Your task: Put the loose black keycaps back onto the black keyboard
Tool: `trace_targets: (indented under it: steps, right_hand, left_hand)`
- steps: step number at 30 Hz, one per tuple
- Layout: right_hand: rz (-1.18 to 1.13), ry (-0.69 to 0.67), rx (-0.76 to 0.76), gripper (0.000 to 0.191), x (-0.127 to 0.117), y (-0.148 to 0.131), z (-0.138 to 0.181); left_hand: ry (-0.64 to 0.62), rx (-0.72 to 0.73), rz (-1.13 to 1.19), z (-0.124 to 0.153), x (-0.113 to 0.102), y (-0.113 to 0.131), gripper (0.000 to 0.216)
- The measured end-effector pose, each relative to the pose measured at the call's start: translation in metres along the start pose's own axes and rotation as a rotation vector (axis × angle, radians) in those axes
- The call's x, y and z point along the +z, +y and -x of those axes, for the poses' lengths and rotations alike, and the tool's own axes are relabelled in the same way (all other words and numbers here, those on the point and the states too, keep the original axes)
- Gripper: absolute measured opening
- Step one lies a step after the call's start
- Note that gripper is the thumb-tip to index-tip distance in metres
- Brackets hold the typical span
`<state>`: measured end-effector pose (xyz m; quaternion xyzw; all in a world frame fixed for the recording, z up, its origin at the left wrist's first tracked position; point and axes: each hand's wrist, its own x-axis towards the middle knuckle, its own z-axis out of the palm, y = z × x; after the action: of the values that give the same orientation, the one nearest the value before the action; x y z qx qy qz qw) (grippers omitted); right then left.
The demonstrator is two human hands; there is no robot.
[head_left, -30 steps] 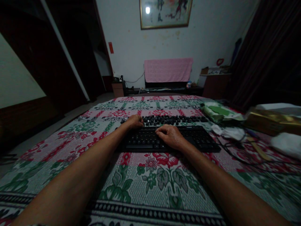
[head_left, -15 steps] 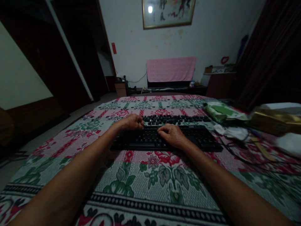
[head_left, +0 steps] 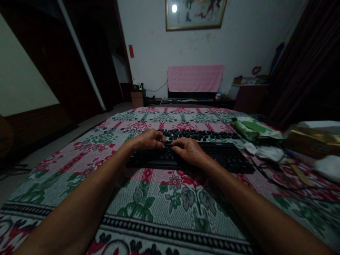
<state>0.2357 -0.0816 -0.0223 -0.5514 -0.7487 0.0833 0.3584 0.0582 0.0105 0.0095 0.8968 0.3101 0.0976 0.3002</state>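
Note:
A black keyboard (head_left: 233,159) lies flat on the patterned cloth in front of me. Behind its far edge runs a band of loose black keycaps (head_left: 196,134). My left hand (head_left: 150,139) is over the keyboard's left part, fingers curled and thumb drawn in toward them near the far edge. Close beside it, my right hand (head_left: 189,150) hovers or rests over the middle keys, its thumb and fingers brought together. Whatever either hand pinches is too small and dark to make out. Both hands cover part of the keys.
A red, green and white floral cloth (head_left: 172,205) covers the table. To the right lie a green-and-white packet (head_left: 255,129), crumpled white plastic (head_left: 269,152), a black cable (head_left: 268,177) and a gold box (head_left: 313,140). A pink towel (head_left: 196,78) hangs at the far wall.
My right hand has moved left along the keyboard, closer to my left hand. The left hand stays nearly in place. The whole view has shifted slightly.

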Motion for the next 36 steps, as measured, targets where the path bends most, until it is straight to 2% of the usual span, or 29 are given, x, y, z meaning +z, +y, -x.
trace_targets:
  steps: [2,8,11,15,21,24,28,31,36]
  right_hand:
    - [-0.088,-0.010,0.053,0.021,0.004,-0.005,-0.008]
    - [-0.488,-0.009,0.368,0.026,0.007,-0.012,-0.018]
    - [-0.655,0.001,0.436,0.024,0.003,-0.015,-0.018]
    - [-0.727,0.008,0.483,0.022,0.000,-0.016,-0.019]
    - [-0.751,0.024,0.459,0.022,0.000,-0.011,-0.019]
    - [-0.731,0.021,0.467,0.023,0.001,-0.011,-0.016]
    - [-0.639,0.009,0.440,0.026,0.002,-0.013,-0.014]
    - [-0.482,0.016,0.341,0.027,0.001,-0.009,-0.016]
    - [-0.159,0.056,0.087,0.021,-0.001,0.001,-0.015]
  left_hand:
    - [0.037,0.019,-0.009,-0.001,0.001,0.001,0.028]
    - [0.096,0.055,0.050,-0.002,0.004,0.010,0.026]
    - [0.119,0.096,0.052,-0.003,0.003,0.015,0.024]
    - [0.110,0.172,0.083,-0.003,0.000,0.018,0.022]
    - [0.197,0.200,-0.010,-0.001,-0.001,0.021,0.024]
    - [0.186,0.213,-0.097,0.000,-0.001,0.021,0.026]
    - [0.173,0.156,-0.129,0.000,0.000,0.019,0.029]
    - [0.178,0.149,-0.127,-0.001,0.000,0.019,0.027]
    - [0.146,0.152,-0.114,-0.002,0.002,0.019,0.029]
